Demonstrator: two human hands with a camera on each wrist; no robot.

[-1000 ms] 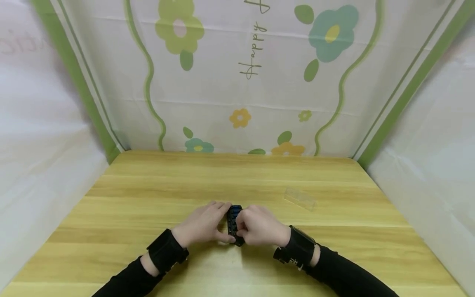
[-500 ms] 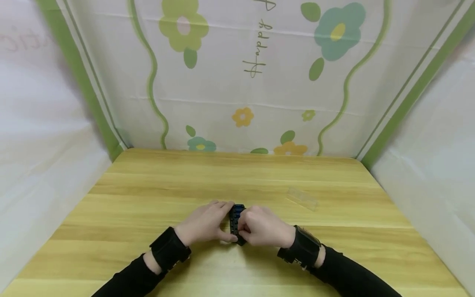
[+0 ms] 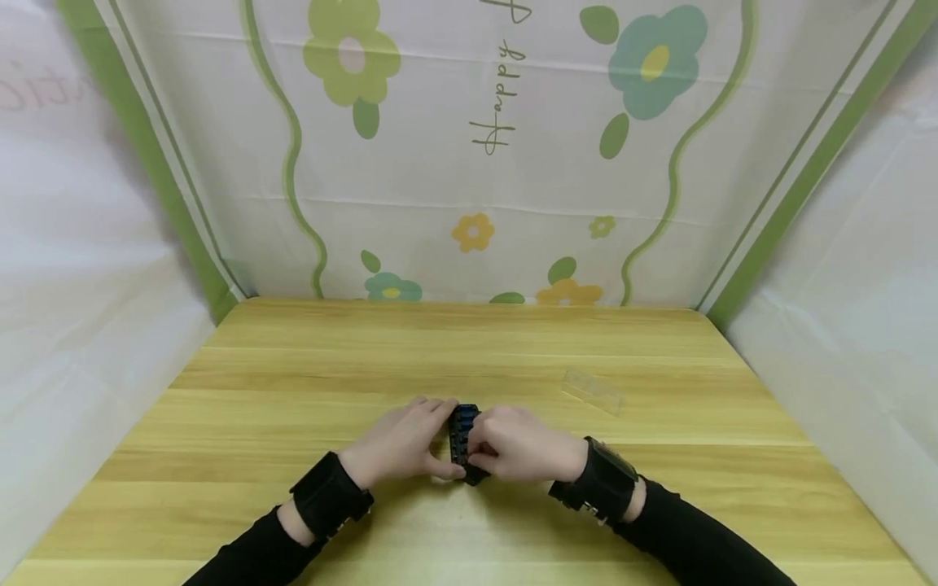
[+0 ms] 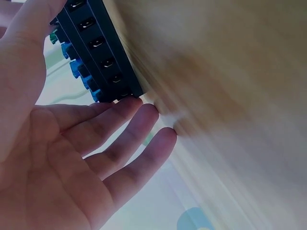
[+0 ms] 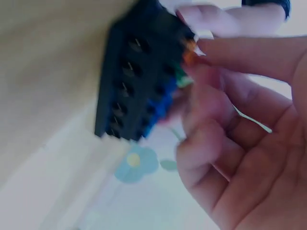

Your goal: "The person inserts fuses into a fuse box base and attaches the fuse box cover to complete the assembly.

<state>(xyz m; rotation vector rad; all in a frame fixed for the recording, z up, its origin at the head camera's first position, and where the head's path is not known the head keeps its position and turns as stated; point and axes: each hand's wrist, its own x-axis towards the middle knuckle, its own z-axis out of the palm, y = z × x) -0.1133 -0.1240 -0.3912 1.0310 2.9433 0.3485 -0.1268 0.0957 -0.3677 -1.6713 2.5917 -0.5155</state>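
Note:
A black terminal block [image 3: 463, 419] lies on the table between both hands, its length running away from me. Round holes with shiny insides line its side in the left wrist view. Blue, green and orange tabs stick out along its top. My left hand [image 3: 403, 439] holds the block endwise, thumb at the near end and fingertips at the far end. Over its near half bends my right hand [image 3: 522, 446], fingers curled, with thumb and forefinger pinching around an orange tab [image 5: 189, 50]. That hand hides part of the block in the head view, and the right wrist view is blurred.
A transparent plastic strip [image 3: 592, 392], like a cover, lies on the wooden table [image 3: 330, 342] beyond my right hand. Flower-printed cloth [image 3: 469, 179] hangs behind the table's back edge, and pale cloth walls stand at both sides.
My right wrist has shifted slightly right while its fingertips stay at the block. The left hand keeps its hold. The head view swayed a little and came back.

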